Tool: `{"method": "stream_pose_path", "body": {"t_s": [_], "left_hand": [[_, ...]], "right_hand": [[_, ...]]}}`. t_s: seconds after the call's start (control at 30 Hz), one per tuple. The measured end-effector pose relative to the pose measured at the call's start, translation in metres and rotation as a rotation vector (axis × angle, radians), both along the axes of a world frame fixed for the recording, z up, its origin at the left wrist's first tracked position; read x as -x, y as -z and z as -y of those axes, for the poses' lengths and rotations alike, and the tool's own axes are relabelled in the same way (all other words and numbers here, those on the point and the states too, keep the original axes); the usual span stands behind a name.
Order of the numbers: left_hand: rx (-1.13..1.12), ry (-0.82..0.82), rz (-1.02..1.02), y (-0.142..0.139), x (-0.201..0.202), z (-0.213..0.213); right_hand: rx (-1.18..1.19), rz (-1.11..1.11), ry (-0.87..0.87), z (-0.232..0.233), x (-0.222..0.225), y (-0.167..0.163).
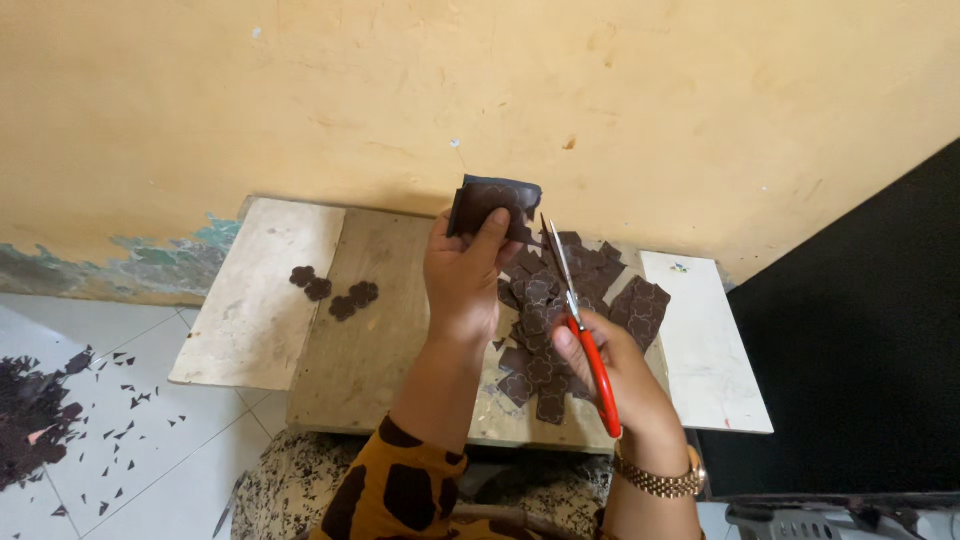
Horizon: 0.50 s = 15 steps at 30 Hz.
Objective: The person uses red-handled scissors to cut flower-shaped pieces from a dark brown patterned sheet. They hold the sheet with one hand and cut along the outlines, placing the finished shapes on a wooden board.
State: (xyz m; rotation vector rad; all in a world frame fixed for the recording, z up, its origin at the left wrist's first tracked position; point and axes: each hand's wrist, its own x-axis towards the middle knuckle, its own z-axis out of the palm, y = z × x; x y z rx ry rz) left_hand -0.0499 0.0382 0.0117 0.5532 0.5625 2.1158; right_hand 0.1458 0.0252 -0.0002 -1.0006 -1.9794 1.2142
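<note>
**Inspector:** Report the hands.

**Assistant:** The left hand (pixel 462 280), at frame centre, has its grip clamped on a dark brown patterned sheet (pixel 490 205), thumb across the front, held up above the counter (pixel 375 330). The sheet's lower right edge meets the blade tips of the red-handled scissors (pixel 580 330). The right hand (pixel 615 375), lower right of centre, has its grip closed through the scissor handles; the blades stand slightly apart, pointing toward the upper left.

**Inspector:** Surroundings?

**Assistant:** Directly under both hands, a pile of dark cut pieces (pixel 570 310) covers the centre-right of the counter, reaching almost to its front edge. Four small flower-shaped cutouts (pixel 335 292) lie left of centre, well apart from the pile.

**Inspector:** Edges and open room?

**Assistant:** The counter's back edge runs along the yellow wall (pixel 480 90). Bare wood lies between the cutouts and the left hand; pale end panels show bare at far left and far right. On the tiled floor (pixel 150 440), lower left of frame, dark trimmings (pixel 40 405) are scattered. A black surface (pixel 860 330) closes the right side.
</note>
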Motion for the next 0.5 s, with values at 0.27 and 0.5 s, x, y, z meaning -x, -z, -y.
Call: {"method": "stream_pose_path", "body": {"t_s": [0.27, 0.5], "left_hand": [[0.049, 0.033, -0.171, 0.009, -0.008, -0.007], [0.129, 0.116, -0.262, 0.003, -0.030, 0.003]], "right_hand": [[0.209, -0.205, -0.091, -0.001, -0.005, 0.013], [0.126, -0.254, -0.040, 0.001, 0.002, 0.007]]}}
